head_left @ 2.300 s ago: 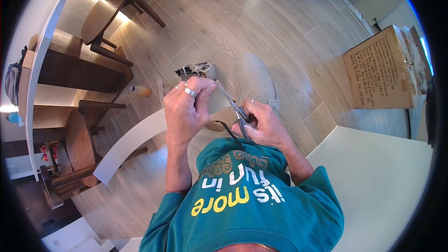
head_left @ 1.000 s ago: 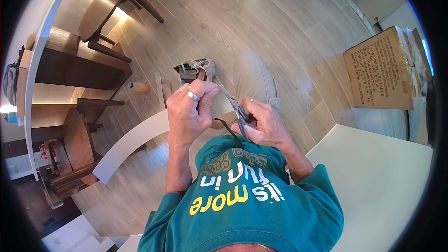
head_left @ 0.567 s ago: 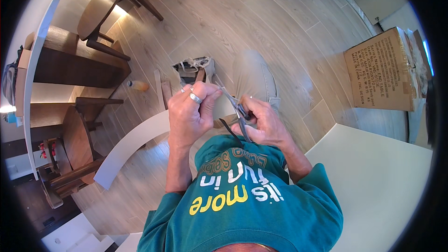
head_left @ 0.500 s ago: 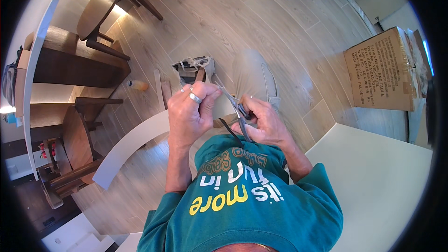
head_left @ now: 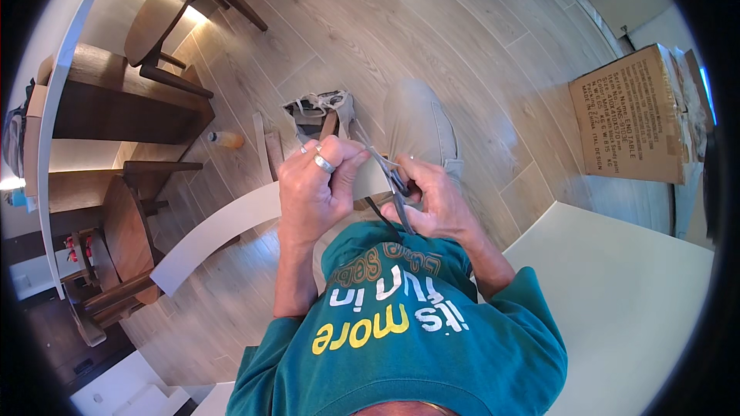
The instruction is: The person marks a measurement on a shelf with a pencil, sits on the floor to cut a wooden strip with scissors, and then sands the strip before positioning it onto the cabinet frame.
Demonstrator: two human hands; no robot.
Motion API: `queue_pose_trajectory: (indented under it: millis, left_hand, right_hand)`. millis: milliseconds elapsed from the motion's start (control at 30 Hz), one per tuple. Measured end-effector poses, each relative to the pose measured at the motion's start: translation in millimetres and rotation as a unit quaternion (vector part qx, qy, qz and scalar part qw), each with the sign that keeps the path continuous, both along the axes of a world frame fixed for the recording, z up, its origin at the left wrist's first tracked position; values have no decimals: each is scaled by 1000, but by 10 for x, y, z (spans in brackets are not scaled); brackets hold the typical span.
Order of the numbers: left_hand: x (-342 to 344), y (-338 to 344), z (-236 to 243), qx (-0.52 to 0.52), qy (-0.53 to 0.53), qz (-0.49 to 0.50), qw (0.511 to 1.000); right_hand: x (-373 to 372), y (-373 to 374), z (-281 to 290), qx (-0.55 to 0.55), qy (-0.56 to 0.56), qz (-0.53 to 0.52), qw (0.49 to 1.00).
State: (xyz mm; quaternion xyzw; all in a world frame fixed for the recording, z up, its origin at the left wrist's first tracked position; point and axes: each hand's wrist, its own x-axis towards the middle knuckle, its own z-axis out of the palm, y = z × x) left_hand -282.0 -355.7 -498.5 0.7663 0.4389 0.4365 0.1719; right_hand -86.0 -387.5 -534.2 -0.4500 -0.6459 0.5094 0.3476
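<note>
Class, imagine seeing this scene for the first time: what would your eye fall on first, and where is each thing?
Probably the teal T-shirt with bold lettering, filling the lower centre. Just above it, the left hand grips a long pale strip that curves away to the left, while the right hand holds scissors near its other end. A brown cardboard box stands out at the right.

cardbd box, brn wd chair, orng btl
</note>
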Motion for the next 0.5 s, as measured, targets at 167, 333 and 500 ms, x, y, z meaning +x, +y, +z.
queue_pose_trajectory:
  millis: [167, 333, 500]
  left_hand:
    - [-21, 11, 16, -2, 10, 8, 1000]
    - [-36, 3, -15, -9, -16, 0, 1000]
    - [-146, 46, -78, -40, 25, 30, 998]
  right_hand:
    - [-1, 27, -38, 21, 5, 0, 1000]
    - [-53, 19, -113, 32, 29, -15, 999]
    - [-33, 125, -267, -9, 56, -34, 998]
